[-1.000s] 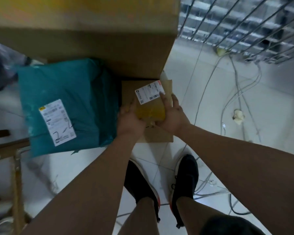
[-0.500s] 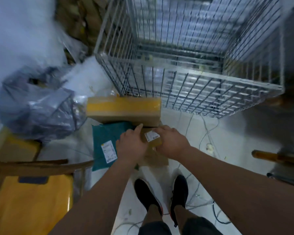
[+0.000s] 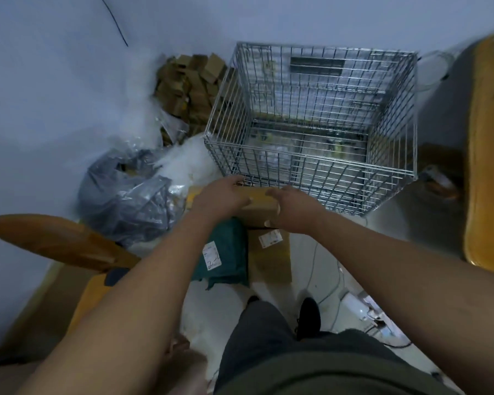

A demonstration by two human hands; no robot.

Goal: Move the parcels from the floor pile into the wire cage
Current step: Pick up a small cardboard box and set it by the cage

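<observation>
A brown cardboard box [image 3: 258,206] with yellow tape lies on the floor pile just in front of the wire cage [image 3: 354,169]. My left hand [image 3: 223,195] lies over its top with the fingers reaching to the far edge. Gripping its right end is my right hand [image 3: 293,210], thumb down the near face. Below them on the floor lie a teal poly-bag parcel [image 3: 228,252] and a small cardboard parcel [image 3: 271,258], each with a white label. The cage stands open at the top; I cannot see any parcel inside it.
A grey plastic bag [image 3: 126,195] and white packing material sit left of the pile, with flattened cardboard boxes [image 3: 188,81] behind. A wooden chair [image 3: 54,243] stands at my left, a yellow-topped table [image 3: 488,152] at the right. Cables [image 3: 337,283] run across the floor by my feet.
I have straightened up, so the view pulled back from the pile. My hands let go of the small labelled parcel, which stays on the floor, and moved up onto the larger taped box.
</observation>
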